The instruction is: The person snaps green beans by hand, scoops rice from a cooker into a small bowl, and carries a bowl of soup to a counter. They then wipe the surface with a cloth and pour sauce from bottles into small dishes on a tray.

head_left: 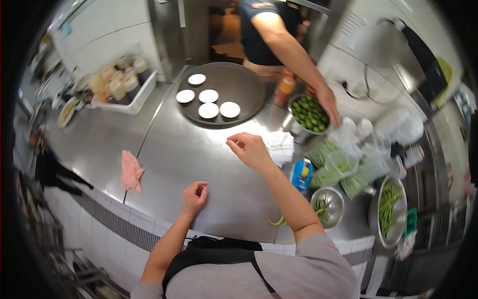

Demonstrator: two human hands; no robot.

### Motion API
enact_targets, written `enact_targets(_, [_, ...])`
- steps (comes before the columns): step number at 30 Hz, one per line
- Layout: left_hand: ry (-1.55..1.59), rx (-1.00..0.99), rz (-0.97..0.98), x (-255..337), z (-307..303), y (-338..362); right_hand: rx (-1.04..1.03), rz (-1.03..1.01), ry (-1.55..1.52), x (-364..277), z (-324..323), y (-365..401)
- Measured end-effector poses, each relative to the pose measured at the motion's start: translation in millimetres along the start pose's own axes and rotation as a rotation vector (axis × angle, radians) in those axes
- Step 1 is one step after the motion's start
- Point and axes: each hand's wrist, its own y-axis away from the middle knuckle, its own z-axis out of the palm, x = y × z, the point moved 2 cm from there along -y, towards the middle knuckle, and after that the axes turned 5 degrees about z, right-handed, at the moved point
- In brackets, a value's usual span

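My left hand [195, 198] is loosely curled over the front part of the steel counter [219, 219], and nothing shows in it. Further out, my right hand [251, 152] hovers past the middle of the counter. Its fingers are bent with a gap to the thumb, and I see nothing between them. Beside it lie white papers [280, 146]. Beyond my hands, a round dark tray [244, 84] carries several small white dishes [208, 110]. A pink cloth [131, 172] lies crumpled to the left of my left hand.
Across the counter, another person's hand [328, 103] touches a pot of green vegetables [309, 115] near an orange bottle [285, 89]. At right are a blue packet [301, 175], bagged greens [334, 162] and bowls of green beans [388, 209]. A bottle bin [134, 105] stands at left.
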Motion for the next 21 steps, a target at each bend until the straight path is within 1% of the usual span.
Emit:
enact_targets(1, [-0.007, 0.048, -0.015, 2.5, -1.8, -1.2, -0.040, -0.017, -0.036, 0.0, 13.2, -2.1])
enact_targets(2, [-0.007, 0.022, 0.007, 5.1, -2.5, -1.5, -0.079, -0.044, -0.043, 1.1, 29.6, -1.8])
enact_targets(3, [-0.006, -0.009, 0.029, 7.0, -3.3, -1.3, -0.120, -0.026, -0.089, 3.6, 48.1, 0.6])
enact_targets(4, [-0.009, 0.027, 0.012, 7.0, -5.5, -0.7, -0.160, -0.001, -0.133, 5.6, 66.3, 5.1])
enact_targets(5, [0.011, 0.000, 0.008, 6.6, -6.3, -0.6, -0.194, -0.018, -0.133, 5.3, 83.7, 10.6])
enact_targets(7, [0.059, -0.041, -0.012, 9.1, -9.9, -0.5, -0.352, 0.007, -0.137, 3.9, 117.0, 19.9])
enact_targets(8, [0.058, -0.011, -0.018, 5.5, -12.7, 0.8, -0.376, -0.011, -0.135, 2.8, 128.9, 22.0])
enact_targets(10, [0.133, -0.069, -0.087, -14.5, -11.7, 1.7, -0.340, -0.081, -0.154, 1.4, 150.1, 20.2])
enact_targets(11, [0.271, -0.076, -0.127, -19.6, -13.5, 0.5, -0.326, -0.087, -0.038, 7.7, 158.5, 14.8])
enact_targets(12, [0.275, -0.052, -0.127, -25.2, -20.0, 0.7, -0.344, -0.103, -0.033, 14.4, 165.1, 6.5])
enact_targets(14, [0.628, -0.235, -0.398, -14.6, -40.0, -1.5, -0.073, -0.283, 0.233, 25.2, 168.2, -17.0])
enact_targets(16, [0.643, -0.256, -0.369, -19.6, -68.8, 3.2, 0.178, -0.180, 0.461, 51.0, 176.0, -50.4])
enact_targets(18, [0.668, -0.208, -0.271, -16.7, -114.8, 7.1, 0.190, -0.096, 0.559, 68.9, 182.1, -77.9])
enact_targets(19, [0.666, -0.226, -0.268, -16.1, -142.8, 7.5, 0.159, -0.160, 0.592, 72.6, 188.6, -88.6])
enact_targets(20, [0.577, -0.187, -0.207, -15.5, -175.8, 9.5, 0.128, -0.211, 0.625, 73.7, 195.9, -93.0])
enact_targets(21, [0.490, -0.159, -0.150, -16.2, -208.4, 15.2, 0.118, -0.192, 0.674, 67.0, 201.3, -96.8])
